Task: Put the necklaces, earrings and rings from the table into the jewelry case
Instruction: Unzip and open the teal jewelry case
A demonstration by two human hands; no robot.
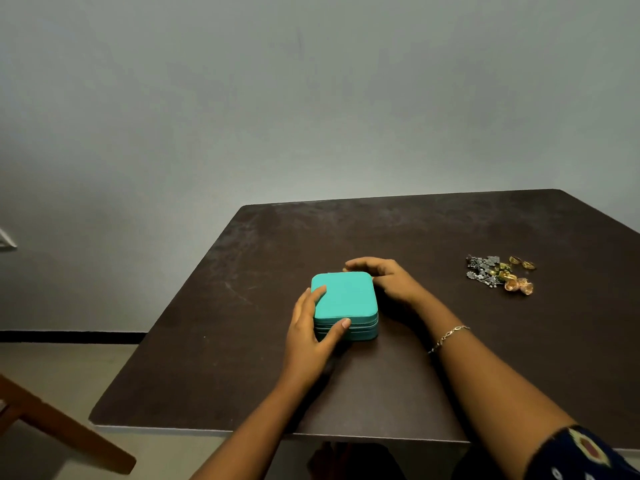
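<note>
Dark brown table (381, 386), matte and scuffed, with pale smears toward the far edge; plain grey wall (311, 98) behind it, light floor (69, 368) with a black skirting line, wooden chair part (62, 427) at lower left. One teal jewelry case (344, 304), lid down, near table centre. One jewelry pile (500, 273) well to the right of the case: silver pieces tangled with gold ones, too small and tangled to count separately. Left hand (313, 332) spread against the case's near-left corner, thumb across the front side, fingertips on the lid. Right hand (384, 277) curled around the far-right corner, touching it. One chain bracelet (448, 337) on the right wrist, patterned sleeve (581, 452) at the right elbow.
</note>
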